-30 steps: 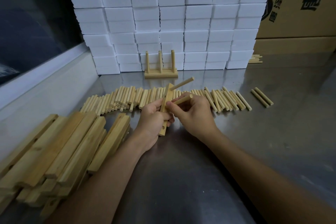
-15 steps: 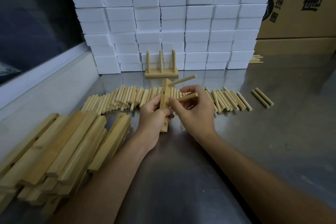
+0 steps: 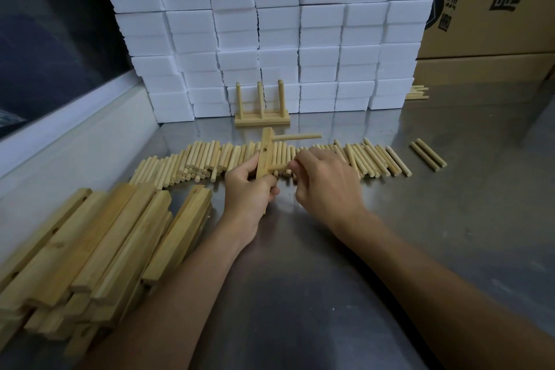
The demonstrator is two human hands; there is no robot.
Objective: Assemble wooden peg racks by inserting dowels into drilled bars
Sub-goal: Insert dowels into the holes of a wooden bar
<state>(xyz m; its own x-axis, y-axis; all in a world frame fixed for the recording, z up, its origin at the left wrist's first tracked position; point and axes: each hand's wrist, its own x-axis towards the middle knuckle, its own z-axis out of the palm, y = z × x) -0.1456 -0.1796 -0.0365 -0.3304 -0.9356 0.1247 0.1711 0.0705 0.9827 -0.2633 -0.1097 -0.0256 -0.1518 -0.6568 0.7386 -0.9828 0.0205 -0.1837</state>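
The bar (image 3: 265, 156) stands nearly upright above the steel desk (image 3: 450, 195), just in front of the row of loose dowels (image 3: 210, 156). The left hand (image 3: 249, 189) grips its lower half, fingers curled round it. One dowel (image 3: 297, 137) sticks out to the right from the bar's top hole. A second dowel (image 3: 277, 167) sits at the middle hole, pinched at its outer end by the right hand (image 3: 324, 183); how deep it is seated cannot be told. A finished rack (image 3: 262, 112) with three upright pegs stands against the wall of white blocks (image 3: 270, 24). A heap of spare bars (image 3: 99, 243) lies at the left, and two dowels (image 3: 428, 154) lie apart at the right. Cardboard boxes (image 3: 495, 9) rise at the far right.
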